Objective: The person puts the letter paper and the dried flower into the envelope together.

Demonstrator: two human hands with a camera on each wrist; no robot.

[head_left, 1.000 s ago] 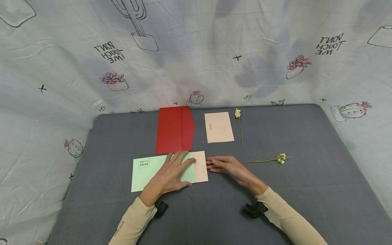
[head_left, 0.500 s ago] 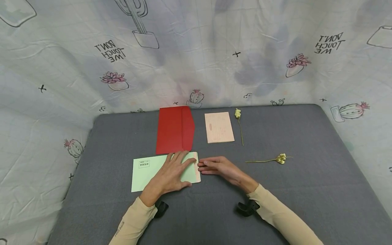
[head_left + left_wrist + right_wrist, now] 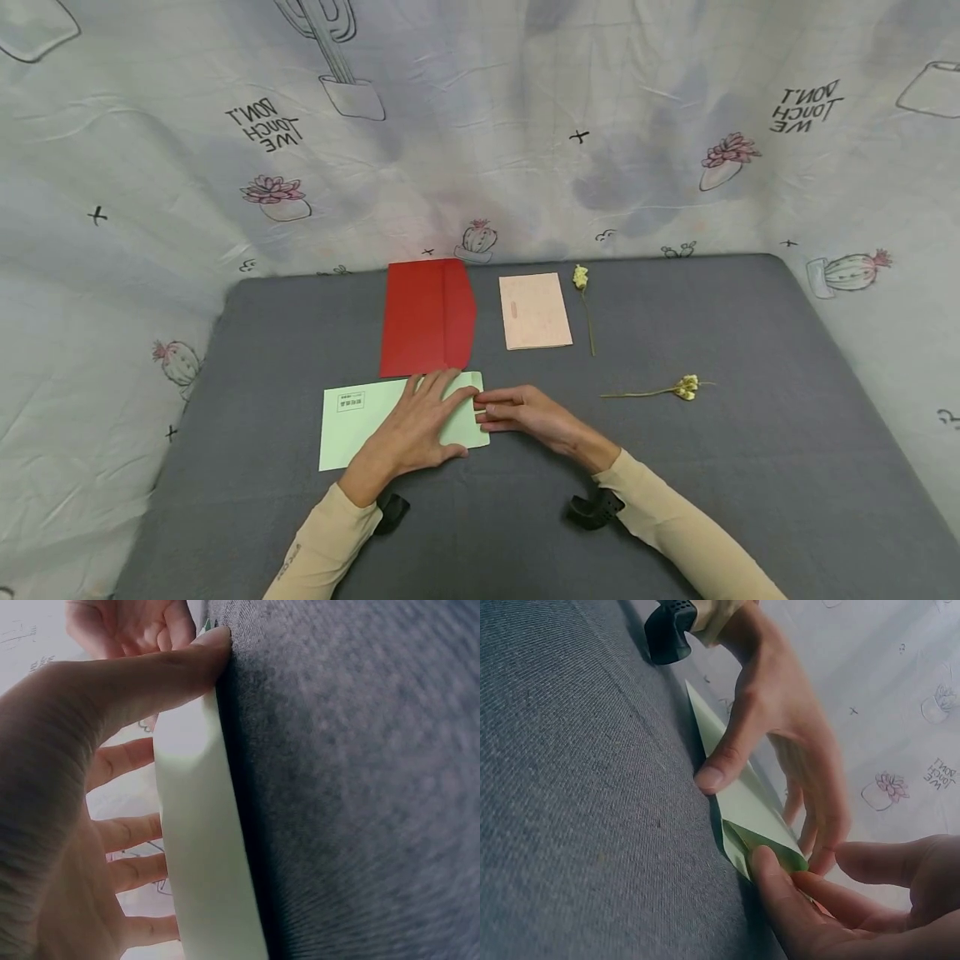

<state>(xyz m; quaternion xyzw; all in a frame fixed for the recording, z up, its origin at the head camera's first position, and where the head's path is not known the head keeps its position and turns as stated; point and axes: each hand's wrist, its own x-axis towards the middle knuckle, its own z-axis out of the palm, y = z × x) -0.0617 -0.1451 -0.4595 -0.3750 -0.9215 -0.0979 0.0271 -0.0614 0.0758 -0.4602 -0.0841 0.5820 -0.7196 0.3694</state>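
Observation:
A pale green envelope (image 3: 352, 429) lies flat on the grey table. My left hand (image 3: 416, 425) rests on its right half with fingers spread; in the left wrist view the thumb (image 3: 202, 664) presses near its edge. My right hand (image 3: 528, 414) is at the envelope's right end, its fingers extended. In the right wrist view, fingertips (image 3: 769, 862) touch the lifted mouth of the green envelope (image 3: 739, 802), one reaching just into the opening. The pinkish card seen earlier at that end is hidden now.
Behind the green envelope lies a red envelope (image 3: 420, 317) with its flap to the right. A pinkish folded card (image 3: 536, 312) is beside it. Two dried yellow-flowered stems lie to the right, one upright flower (image 3: 581, 279) and one sideways flower (image 3: 686, 387). A printed curtain (image 3: 450, 125) hangs behind.
The right hand has moved left, pushing the pinkish card fully into the green envelope until it no longer shows. The left hand has stayed in place on the envelope.

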